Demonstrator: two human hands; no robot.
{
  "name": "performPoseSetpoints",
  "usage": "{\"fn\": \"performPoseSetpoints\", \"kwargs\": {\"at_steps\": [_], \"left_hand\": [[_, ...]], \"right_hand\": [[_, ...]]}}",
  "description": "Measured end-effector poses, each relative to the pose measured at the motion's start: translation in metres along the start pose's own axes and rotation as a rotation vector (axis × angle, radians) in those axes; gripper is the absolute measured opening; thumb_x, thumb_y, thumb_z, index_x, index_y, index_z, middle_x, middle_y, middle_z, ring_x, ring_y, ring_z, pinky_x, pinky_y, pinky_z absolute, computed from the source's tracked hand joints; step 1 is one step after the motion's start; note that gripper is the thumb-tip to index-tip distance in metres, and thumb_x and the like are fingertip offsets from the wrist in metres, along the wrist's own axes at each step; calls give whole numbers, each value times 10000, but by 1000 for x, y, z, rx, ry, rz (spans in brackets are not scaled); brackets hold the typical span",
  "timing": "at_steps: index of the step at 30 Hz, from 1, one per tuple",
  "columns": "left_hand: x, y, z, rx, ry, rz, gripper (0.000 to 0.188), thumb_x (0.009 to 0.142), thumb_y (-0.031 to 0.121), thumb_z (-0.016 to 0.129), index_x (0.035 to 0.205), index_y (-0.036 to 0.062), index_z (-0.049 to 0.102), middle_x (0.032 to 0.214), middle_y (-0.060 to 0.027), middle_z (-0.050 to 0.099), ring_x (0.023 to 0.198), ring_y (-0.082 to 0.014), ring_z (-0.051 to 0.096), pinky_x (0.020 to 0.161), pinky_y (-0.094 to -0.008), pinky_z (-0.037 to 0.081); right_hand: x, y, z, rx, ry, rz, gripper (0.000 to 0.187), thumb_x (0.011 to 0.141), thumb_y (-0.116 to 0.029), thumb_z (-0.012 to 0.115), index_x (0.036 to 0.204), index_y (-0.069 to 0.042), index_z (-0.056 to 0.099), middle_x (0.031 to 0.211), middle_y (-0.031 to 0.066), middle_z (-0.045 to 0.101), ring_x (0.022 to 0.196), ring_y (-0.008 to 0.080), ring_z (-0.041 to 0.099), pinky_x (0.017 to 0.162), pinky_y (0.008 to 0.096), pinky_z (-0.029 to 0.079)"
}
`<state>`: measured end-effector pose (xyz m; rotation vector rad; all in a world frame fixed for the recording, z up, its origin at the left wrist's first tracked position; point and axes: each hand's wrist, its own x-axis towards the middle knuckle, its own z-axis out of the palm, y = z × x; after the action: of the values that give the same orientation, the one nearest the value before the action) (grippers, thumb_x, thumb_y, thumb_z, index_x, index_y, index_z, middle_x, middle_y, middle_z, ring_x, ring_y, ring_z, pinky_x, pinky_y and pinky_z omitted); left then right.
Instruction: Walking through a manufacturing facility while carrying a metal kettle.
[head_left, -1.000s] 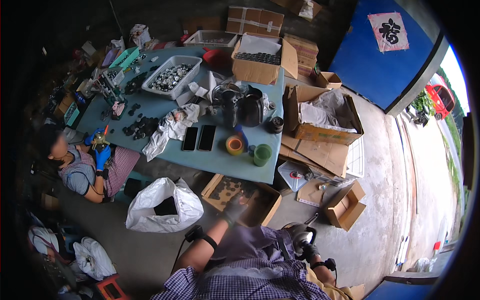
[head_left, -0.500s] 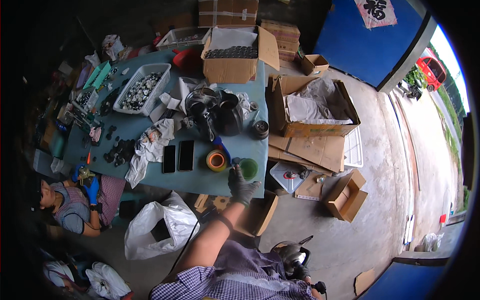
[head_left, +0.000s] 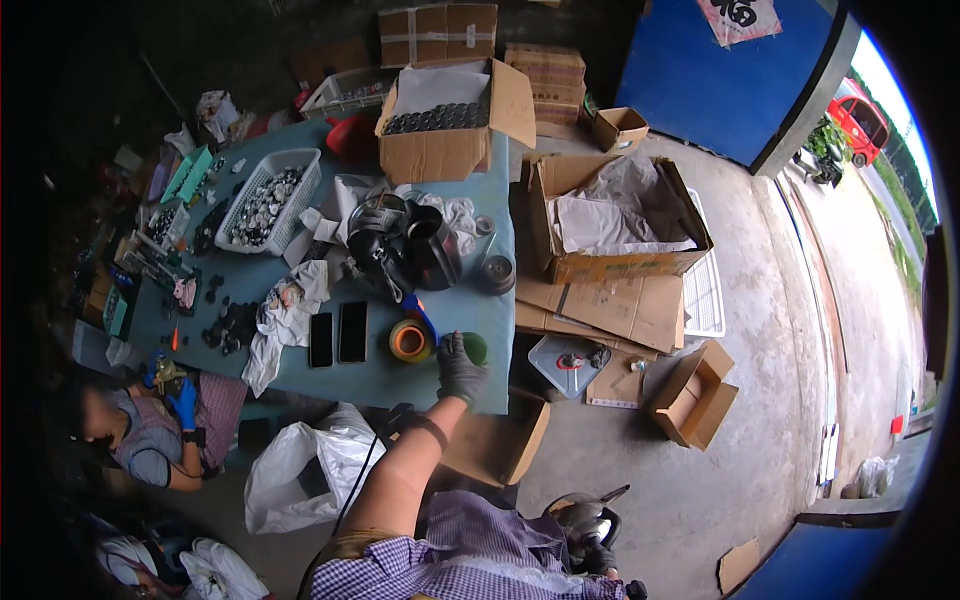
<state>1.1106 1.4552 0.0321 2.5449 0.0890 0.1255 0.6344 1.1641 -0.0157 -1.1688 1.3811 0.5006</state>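
Two phones [head_left: 353, 331]: left of centre on the blue-green table [head_left: 370, 380]; if the green cup [head_left: 474, 346] holds liquid (can't see inside it), a leftward tip could wet them.
Orange-and-yellow roll [head_left: 409, 355]: near the cup, blue handle [head_left: 418, 312] beside it; a sloppy wrist swing could shove it.
Left hand [head_left: 462, 372]: dark glove, around frame centre, right at the cup; honestly can't tell if the fingers grip it or just reach over the rim.
Green cup: frame centre, near the table's lower right corner, partly hidden by the glove; main worry imo, since an off-centre nudge might send it over the edge.
Metal kettle [head_left: 575, 520]: bottom, right of middle; held one-handed, so it could tilt while attention's elsewhere.
Right hand [head_left: 600, 558]: wrapped round the kettle's handle, as far as it shows; a slick glove might cause a slip.
Vs half a second ago: table sits farther left in view; left glove covers more of the cup, which was mostly showing then; right hand's still on the kettle.
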Motion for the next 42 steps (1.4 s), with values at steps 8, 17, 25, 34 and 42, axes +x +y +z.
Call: {"fn": "performPoseSetpoints", "kwargs": {"at_steps": [8, 17, 25, 34, 42], "left_hand": [[67, 12, 5, -4, 107, 67, 834, 649, 295, 694, 1341, 42, 302, 1191, -245, 401, 1122, -394, 416, 985, -438, 341], [108, 12, 27, 20, 115, 167, 925, 603, 311, 747, 1370, 72, 289, 1269, -236, 385, 1162, -394, 409, 1001, -437, 341], [104, 30, 0, 27, -45, 116, 1069, 547, 363, 812, 1374, 34, 220, 1316, -235, 358, 1227, -377, 356, 1030, -429, 321], [-5, -37, -37, 138, 194, 187, 704, 636, 299, 732, 1222, 33, 446, 1174, -176, 488, 1078, -366, 468, 928, -454, 373], [-114, -99, -26, 555, -534, 226, 869, 723, 469, 608, 1379, -10, 299, 1463, -241, 169, 1374, -374, 84, 1127, -447, 41]], "right_hand": [[3, -33, 9, 23, -1, -50, 358, 744, -179, 609, 1057, -17, 547, 867, 118, 579, 756, 260, 563, 650, 411, 461], [-5, -49, 20, 48, 22, -88, 324, 721, -140, 614, 1011, -3, 572, 798, 106, 588, 687, 239, 567, 590, 377, 462], [-28, -60, 30, 68, 24, -154, 278, 685, -81, 611, 950, 3, 597, 713, 85, 589, 583, 206, 557, 514, 337, 452], [-20, -83, 54, 81, -9, -135, 204, 696, -63, 592, 890, -3, 600, 667, 80, 590, 536, 188, 540, 480, 324, 426], [-21, -85, 50, 55, -4, -142, 239, 685, -64, 595, 916, -5, 607, 660, 54, 566, 547, 177, 522, 486, 320, 410]]}}
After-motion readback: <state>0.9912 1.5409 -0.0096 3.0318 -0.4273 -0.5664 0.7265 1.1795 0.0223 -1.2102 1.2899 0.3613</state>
